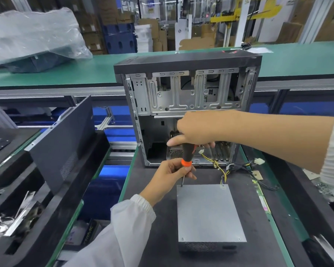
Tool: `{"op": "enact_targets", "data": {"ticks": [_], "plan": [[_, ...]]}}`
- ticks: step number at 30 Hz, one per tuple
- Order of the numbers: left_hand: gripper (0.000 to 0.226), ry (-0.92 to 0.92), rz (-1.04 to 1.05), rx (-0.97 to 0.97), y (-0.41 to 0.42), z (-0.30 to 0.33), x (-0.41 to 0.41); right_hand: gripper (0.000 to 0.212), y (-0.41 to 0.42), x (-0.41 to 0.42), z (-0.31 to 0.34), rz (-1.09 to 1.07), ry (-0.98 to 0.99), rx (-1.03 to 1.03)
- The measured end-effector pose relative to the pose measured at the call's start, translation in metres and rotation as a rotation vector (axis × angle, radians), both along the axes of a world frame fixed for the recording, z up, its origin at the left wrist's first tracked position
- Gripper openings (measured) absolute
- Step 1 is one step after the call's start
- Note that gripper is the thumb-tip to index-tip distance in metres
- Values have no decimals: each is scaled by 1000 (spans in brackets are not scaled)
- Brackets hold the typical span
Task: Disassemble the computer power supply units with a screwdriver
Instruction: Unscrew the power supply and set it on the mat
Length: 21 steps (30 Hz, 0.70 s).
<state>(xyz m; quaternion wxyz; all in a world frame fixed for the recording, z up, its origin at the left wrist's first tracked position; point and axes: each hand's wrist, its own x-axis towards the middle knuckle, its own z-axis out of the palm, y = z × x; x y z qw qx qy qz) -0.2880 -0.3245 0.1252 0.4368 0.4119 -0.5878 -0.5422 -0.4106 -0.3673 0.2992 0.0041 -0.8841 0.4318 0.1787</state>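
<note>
Risk, bit slip: the screwdriver (186,157) stands nearly upright with its tip at the far-left corner screw of the power supply unit (208,214); if the bit is not seated square it could cam out and skate across the grey lid.
Risk, unit shift: nothing clamps the unit to the table (162,237), so downward force could push it sideways.
Risk, cables: the yellow and black cable bundle (223,170) trails from the unit's far edge toward the open computer case (187,105) and may snag.
Right hand (199,130): wrapped over the top of the handle, fingers curled shut on it.
Left hand (170,176): pinching the shaft just under the orange collar, steadying it; the contact with the screw head looks likely but is too small to confirm.
Unit position: flat on the table, just below and to the right of the left hand, nearer the person than the case.
</note>
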Motion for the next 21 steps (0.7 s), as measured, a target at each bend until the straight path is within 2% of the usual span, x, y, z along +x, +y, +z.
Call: {"op": "enact_targets", "data": {"ticks": [2,3,5,8,10,11,12,13,15,18,20,21], "plan": [[15,3,6,-5,-1,0,1,29,-4,1,1,105,31,18],[16,6,16,-4,-2,-1,1,22,-5,-2,5,113,22,96],[16,17,35,1,-3,-1,2,51,-7,-5,14,100,17,186],[16,28,41,5,-2,-2,2,68,-1,-2,8,-50,-79,118],[15,20,31,7,-2,-2,3,62,-2,1,1,-7,-26,-23],[14,20,29,6,-2,-2,3,50,-4,2,-1,54,-6,-45],[13,20,30,3,-2,-2,4,31,-6,1,2,97,-7,7],[13,20,34,-2,-2,-2,5,24,-7,0,8,113,-17,100],[12,21,39,-2,-3,-2,5,51,-9,-4,18,126,-27,226],[14,33,45,4,-3,-2,3,70,-6,-2,14,-32,-114,145],[16,11,39,4,-3,-1,3,70,-5,0,7,-58,-58,16],[16,1,35,2,-3,-1,3,61,-5,0,4,-16,-41,-6]]}}
